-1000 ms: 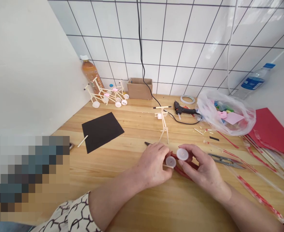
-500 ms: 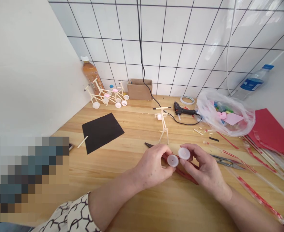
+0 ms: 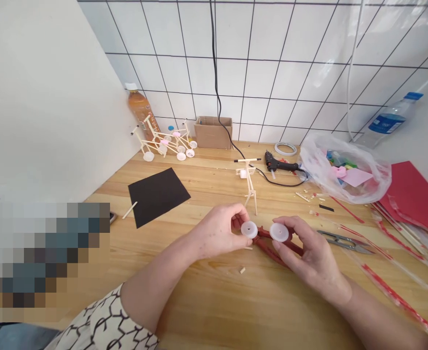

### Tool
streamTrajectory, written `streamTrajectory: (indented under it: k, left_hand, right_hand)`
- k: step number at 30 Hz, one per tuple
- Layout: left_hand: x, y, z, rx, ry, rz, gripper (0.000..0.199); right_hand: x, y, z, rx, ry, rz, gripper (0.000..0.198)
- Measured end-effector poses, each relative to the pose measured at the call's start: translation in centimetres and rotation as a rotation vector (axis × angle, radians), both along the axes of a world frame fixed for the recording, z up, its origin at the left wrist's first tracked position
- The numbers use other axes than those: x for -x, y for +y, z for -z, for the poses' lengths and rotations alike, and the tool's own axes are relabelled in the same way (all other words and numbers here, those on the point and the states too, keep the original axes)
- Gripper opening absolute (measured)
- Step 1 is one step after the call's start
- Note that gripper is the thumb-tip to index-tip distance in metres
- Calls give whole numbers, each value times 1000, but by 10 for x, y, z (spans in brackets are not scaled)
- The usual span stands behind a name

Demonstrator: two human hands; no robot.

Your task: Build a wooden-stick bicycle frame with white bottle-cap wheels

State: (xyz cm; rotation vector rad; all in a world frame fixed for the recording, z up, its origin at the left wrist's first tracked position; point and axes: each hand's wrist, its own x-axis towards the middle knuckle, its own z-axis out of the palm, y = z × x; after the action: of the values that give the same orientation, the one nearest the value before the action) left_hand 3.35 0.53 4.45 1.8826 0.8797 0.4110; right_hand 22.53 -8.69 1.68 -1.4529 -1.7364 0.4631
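Note:
My left hand pinches a round white plastic cap between thumb and fingers; a small dark hole shows at its middle. A second white cap is gripped by my right hand, with a faint dot at its centre. The caps face me, a short gap apart. Below and behind them lie red-handled pliers, partly hidden by my hands. Just beyond stands a small bicycle-like frame of wooden sticks with black-tipped handlebars and a white piece attached.
Several stick bicycles with white wheels stand near a tea bottle. Around the table are black card, a cardboard box, a glue gun, tape, a plastic bag, thread snips and red card.
My left hand has drawn its cap left and slightly up, widening the gap between the two caps. A small wooden scrap now shows on the table below. The view has shifted slightly.

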Motion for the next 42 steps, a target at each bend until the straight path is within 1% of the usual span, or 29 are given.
streamTrajectory:
  k: [3,6,10,13,16,20,24,27,31,35,37,39,42]
  left_hand:
    - [0,-1,0,13,-19,11,19]
    - [2,-1,-3,49,-74,14,19]
    - [5,0,-7,70,-132,-24,21]
    - [6,1,-6,78,-151,-49,23]
    - [7,3,-4,97,-197,-40,26]
    - [8,5,2,145,-257,-16,27]
    - [6,8,8,181,-288,20,26]
    - [6,9,9,183,-304,33,26]
    - [7,13,10,162,-318,-3,26]
    - [8,18,13,153,-332,-29,27]
    - [7,18,14,152,-338,-45,28]
    - [6,18,14,132,-349,-76,28]
    - [6,17,11,72,-395,-161,27]
  right_hand:
    - [1,0,-1,-17,-52,-46,22]
    - [1,0,0,-42,-137,-124,26]
    - [7,-3,2,-73,-345,-275,33]
    - [14,-5,3,-53,-482,-324,28]
    - [19,-7,3,-23,-520,-315,25]
    - [21,-4,0,-13,-476,-313,27]
    - [29,8,-1,-9,-449,-251,15]
    - [42,20,0,41,-513,-248,14]
    - [57,32,-2,178,-613,-222,8]
    - [66,40,-5,272,-683,-199,12]
    - [68,42,-5,280,-747,-216,14]
    - [68,40,-5,258,-793,-240,15]
    - [63,32,-11,240,-814,-246,14]
